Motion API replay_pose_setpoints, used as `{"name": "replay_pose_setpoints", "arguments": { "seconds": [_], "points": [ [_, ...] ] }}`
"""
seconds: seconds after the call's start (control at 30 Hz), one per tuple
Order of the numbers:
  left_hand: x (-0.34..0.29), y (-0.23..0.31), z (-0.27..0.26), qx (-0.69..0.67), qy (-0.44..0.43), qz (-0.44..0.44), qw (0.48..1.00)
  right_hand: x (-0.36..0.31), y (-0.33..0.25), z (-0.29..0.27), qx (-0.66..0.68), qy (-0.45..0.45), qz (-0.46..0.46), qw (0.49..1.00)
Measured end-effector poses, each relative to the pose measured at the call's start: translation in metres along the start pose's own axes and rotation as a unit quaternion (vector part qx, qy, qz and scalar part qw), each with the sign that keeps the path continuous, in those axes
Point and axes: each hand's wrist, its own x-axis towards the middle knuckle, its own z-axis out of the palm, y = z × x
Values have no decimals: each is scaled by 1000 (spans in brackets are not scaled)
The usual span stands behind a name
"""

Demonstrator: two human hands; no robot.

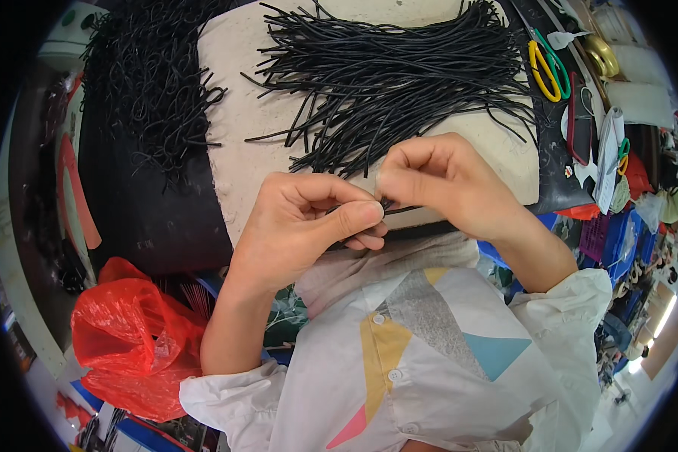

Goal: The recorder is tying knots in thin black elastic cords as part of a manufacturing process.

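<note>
Between the thumb and fingers of my left hand (297,222), a thin black cord (386,203) is pinched; most of it is hidden by the hand. My right hand (441,181) is closed too, its thumb and fingertips pressed together at the same cord, just beside the left thumb. What exactly the right fingertips grip is partly covered. Beyond both hands lies a thick bundle of straight black cords (399,71) on a cream cloth-covered pad (233,158). Their near ends reach almost to my fingers.
A heap of looped black cords (147,83) lies at the left on a dark surface (158,226). Scissors with yellow and green handles (546,71) rest at the far right, near red-handled snips (576,124). A red plastic bag (132,331) hangs at the lower left.
</note>
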Motion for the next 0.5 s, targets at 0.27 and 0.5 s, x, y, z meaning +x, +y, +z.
{"name": "replay_pose_setpoints", "arguments": {
  "seconds": [0.27, 0.5],
  "points": [
    [-6, -3, 1, -34, 103, 54, 993, 2, 5, 0, 19, 86, -51, 995],
    [-4, -9, 13, -38, 154, 81, 984, 3, 9, 12, -62, 59, -57, 995]
  ]
}}
